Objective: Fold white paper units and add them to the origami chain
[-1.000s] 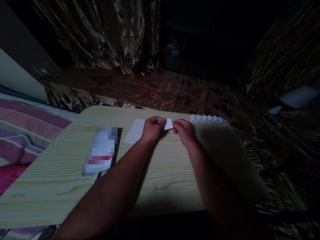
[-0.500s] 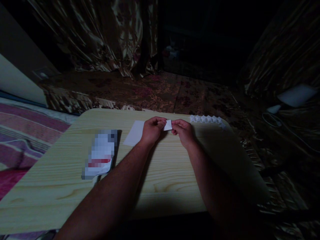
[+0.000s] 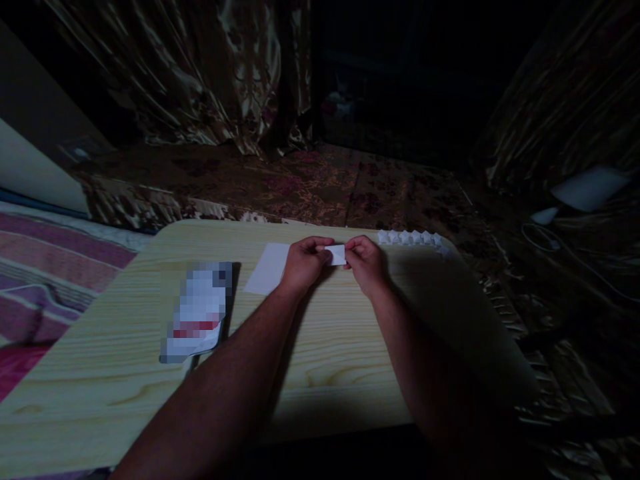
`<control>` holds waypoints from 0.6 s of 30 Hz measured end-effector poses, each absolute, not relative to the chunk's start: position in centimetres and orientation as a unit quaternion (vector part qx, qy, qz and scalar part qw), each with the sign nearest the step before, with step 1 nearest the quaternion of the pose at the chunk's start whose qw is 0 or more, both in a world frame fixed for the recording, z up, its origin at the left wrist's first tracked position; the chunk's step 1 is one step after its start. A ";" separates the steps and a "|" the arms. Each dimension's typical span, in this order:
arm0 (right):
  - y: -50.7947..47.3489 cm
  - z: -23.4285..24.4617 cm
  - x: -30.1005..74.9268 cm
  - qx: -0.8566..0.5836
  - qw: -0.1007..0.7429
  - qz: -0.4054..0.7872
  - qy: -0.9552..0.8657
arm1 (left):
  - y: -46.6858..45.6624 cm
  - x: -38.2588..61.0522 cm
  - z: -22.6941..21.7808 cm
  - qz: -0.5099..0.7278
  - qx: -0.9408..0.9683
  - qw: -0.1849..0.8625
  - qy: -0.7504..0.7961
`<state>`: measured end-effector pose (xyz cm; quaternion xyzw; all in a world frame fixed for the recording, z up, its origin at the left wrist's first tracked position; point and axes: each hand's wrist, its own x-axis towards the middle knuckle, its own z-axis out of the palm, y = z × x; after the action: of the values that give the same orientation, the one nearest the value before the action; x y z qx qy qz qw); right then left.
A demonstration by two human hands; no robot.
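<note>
A small piece of folded white paper (image 3: 337, 255) is held between my two hands, over the far middle of the wooden table (image 3: 320, 347). My left hand (image 3: 305, 262) pinches its left end, thumb in front and fingers behind. At the right edge, the fingertips of my right hand (image 3: 367, 263) are closed on the same paper. A larger white sheet (image 3: 267, 268) lies flat on the table just left of my left hand, partly covered by it. Several white folded paper stars (image 3: 405, 238) sit in a row beyond my right hand.
A pixelated flat object (image 3: 200, 310) lies on the table's left, with a cable at its near end. One paper star (image 3: 443, 253) sits apart near the right edge. Striped bedding (image 3: 60, 267) borders the left side; a white lamp (image 3: 590, 189) stands at right.
The paper between my hands has turned and now shows a wider, more level face. My right-hand fingers have shifted slightly along its edge. The whole view has moved a little.
</note>
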<state>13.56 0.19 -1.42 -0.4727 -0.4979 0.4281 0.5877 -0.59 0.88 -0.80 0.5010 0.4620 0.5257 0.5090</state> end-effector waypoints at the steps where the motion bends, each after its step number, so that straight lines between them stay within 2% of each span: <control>1: 0.2 -1.4 13.6 -0.473 0.588 0.426 -0.498 | 0.9 -0.6 -0.8 0.526 0.502 0.508 0.462; 18: 0.5 -2.0 13.7 -0.470 0.596 0.415 -0.501 | 0.7 -0.5 -0.5 0.519 0.507 0.501 0.471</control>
<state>13.72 0.54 -1.95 -0.4699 -0.5014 0.4152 0.5962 -0.46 0.70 -0.50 0.5067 0.4713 0.5192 0.5015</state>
